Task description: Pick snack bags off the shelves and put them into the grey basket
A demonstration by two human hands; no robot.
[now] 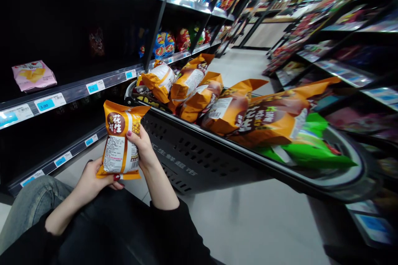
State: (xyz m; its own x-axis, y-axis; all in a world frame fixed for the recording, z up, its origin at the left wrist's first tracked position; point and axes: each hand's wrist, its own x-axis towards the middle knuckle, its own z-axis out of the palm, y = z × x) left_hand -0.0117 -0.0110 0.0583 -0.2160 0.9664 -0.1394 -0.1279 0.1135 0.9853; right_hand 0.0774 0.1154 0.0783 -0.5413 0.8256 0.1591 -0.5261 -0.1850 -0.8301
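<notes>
An orange snack bag [120,143] with a white printed label panel is held upright in front of me, its back side facing the camera. My left hand [91,180] grips its lower left corner from below, the thumb along the bottom edge. At its right side my right hand [142,145] is closed, thumb on the front and the other fingers hidden behind. Close by on the right stands a dark grey shopping basket [199,161], piled with several similar orange snack bags [225,109] and a green bag [320,145] at the far end.
On the left shelf lies a pink packet [34,75], above price tags [49,102] along the shelf edge. Blue and red chip bags [164,44] stand farther along. Another shelf rack [342,54] runs along the right, blurred. Grey floor [245,211] shows below the basket.
</notes>
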